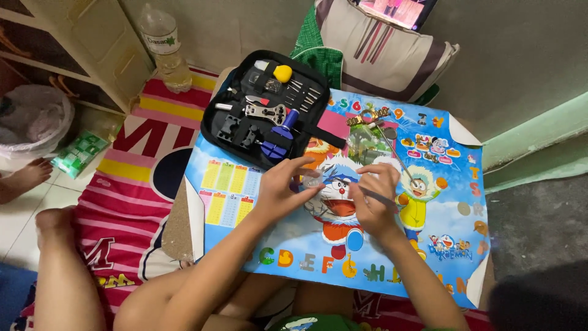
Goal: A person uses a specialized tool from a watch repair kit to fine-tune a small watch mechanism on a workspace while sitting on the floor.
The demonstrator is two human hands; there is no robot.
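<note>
Down on the poster (257, 202), a bright cartoon sheet spread over a low table, both hands work close together near its middle. The left hand (278, 190) pinches a small clear part (312, 179) between thumb and fingertips; what the part is I cannot tell, it is too small. The right hand (373, 199) sits just right of it, fingers curled around a thin grey tool (378, 197) that lies across the palm, its tip hidden behind the fingers. The two hands nearly touch above the cartoon figure printed at the poster's centre.

At the poster's upper left corner lies an open black case (226, 98), partly over the edge, with small tools set in it: a blue-handled one (283, 130), a metal wrench-like piece (263, 111) and a yellow knob (282, 73). Near the poster's top edge rests a gold watch band (367, 116), with a long thin rod (398, 156) running from it down towards the right hand.

Beyond the poster's top edge leans a striped cushion (380, 55). Left of the case stands a plastic bottle (164, 46) on a striped mat (122, 202). The person's bare knees show below the poster.
</note>
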